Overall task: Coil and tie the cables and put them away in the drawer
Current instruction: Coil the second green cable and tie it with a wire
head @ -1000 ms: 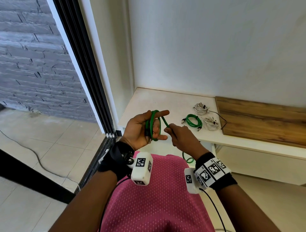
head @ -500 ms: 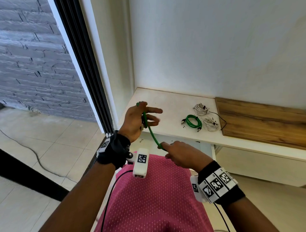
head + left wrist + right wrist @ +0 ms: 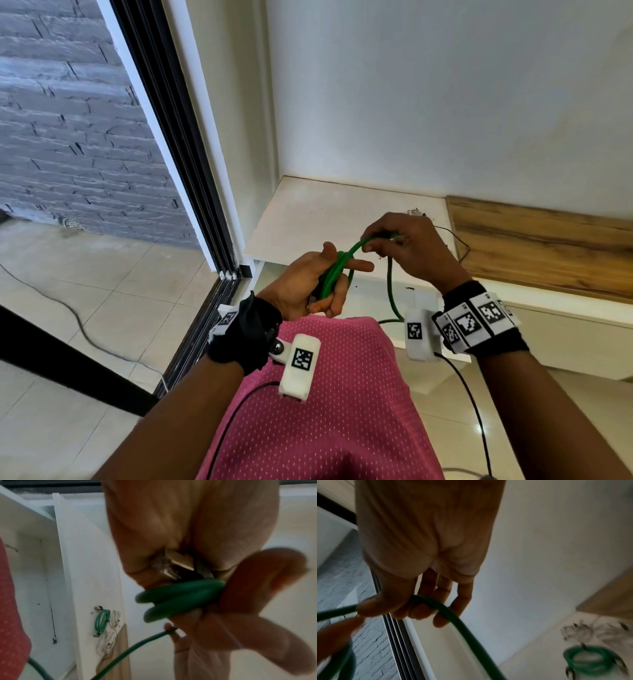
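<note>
Head view: green cable arcs from left hand up-right to right hand

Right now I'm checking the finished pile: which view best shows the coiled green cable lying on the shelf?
The left wrist view: the coiled green cable is sharp and unobstructed. The right wrist view shows it blurred; in the head view the right hand hides it.

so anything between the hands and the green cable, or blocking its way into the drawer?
Nothing between them: the left hand grips the green cable coils and the right hand pinches the free run. No open drawer is clearly visible, so that path cannot be judged. The tail still hangs uncoiled.
</note>
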The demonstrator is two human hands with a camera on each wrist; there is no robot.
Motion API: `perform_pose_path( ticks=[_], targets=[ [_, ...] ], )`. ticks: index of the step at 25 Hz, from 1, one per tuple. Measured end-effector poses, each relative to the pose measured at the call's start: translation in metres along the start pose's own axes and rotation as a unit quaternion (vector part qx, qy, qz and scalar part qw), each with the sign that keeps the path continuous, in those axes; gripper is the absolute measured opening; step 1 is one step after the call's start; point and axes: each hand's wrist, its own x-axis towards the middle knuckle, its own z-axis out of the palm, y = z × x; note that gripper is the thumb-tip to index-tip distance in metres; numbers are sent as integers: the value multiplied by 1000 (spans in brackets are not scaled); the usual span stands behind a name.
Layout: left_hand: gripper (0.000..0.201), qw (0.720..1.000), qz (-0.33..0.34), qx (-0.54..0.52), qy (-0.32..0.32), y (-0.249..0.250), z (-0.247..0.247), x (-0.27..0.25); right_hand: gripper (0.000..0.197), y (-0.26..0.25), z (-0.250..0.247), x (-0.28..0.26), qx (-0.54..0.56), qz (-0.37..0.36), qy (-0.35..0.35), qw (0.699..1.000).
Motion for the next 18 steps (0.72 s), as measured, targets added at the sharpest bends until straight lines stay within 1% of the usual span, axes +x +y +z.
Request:
perform_pose_path(
  ticks=[1, 2, 3, 6, 8, 11, 14, 15, 18],
  targets=[
    [68, 1000, 11, -14, -15, 2, 1, 1, 3, 4, 5, -2, 45, 30, 3, 999],
    [63, 999, 22, -31, -23, 4, 1, 3, 6, 6, 13, -5, 80, 48, 3, 996],
    [57, 998, 31, -50, -23, 4, 1, 5, 13, 8, 20, -8, 111, 60, -5, 992],
    [45, 997, 32, -68, 9, 3, -1, 9, 31, 8, 34, -17, 212, 98, -63, 970],
    [40, 997, 20, -78, 7, -1, -4, 8, 37, 6, 36, -17, 247, 91, -103, 959],
    [35, 994, -15, -109, -26, -6, -9, 4, 36, 5, 36, -16, 237, 82, -136, 959],
    [39, 987, -66, -122, -76, -9, -15, 4, 25, 6, 38, -13, 186, 84, -131, 970],
    [40, 986, -73, -122, -82, -9, -17, 4, 22, 6, 39, -12, 169, 89, -125, 974],
    [43, 990, -86, -103, -45, -12, -19, 5, 18, 15, 37, -14, 129, 127, -91, 979]
  ],
)
